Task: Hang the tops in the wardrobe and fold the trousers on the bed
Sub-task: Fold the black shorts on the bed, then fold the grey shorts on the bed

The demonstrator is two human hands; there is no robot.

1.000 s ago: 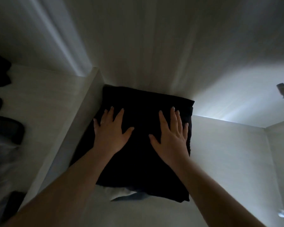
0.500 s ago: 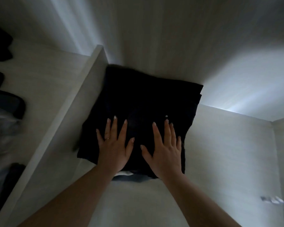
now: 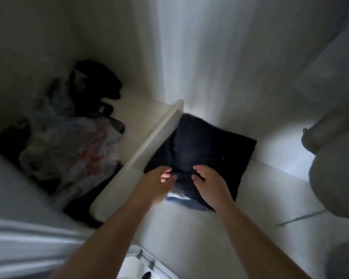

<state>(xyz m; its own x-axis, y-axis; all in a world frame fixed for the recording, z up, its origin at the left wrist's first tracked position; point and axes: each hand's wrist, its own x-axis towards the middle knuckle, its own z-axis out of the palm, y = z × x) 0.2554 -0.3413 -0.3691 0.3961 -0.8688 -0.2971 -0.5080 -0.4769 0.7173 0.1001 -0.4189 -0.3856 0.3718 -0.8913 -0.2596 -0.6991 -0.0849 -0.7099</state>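
Note:
A folded dark pair of trousers lies on a pale wardrobe shelf, pushed against the back wall beside an upright divider. It sits on top of a lighter folded garment that peeks out at the near edge. My left hand and my right hand hover at the near edge of the dark trousers. Their fingers are loosely curled, and neither hand holds anything.
Left of the divider, the neighbouring compartment holds a crumpled plastic bag with red print and dark clothes. A grey garment hangs at the right edge. A thin grey rod-like item lies on the shelf to the right.
Both hands lay flat on top of the dark trousers; now they have drawn back to the near edge with fingers curled. The view has pulled back and shows the left compartment.

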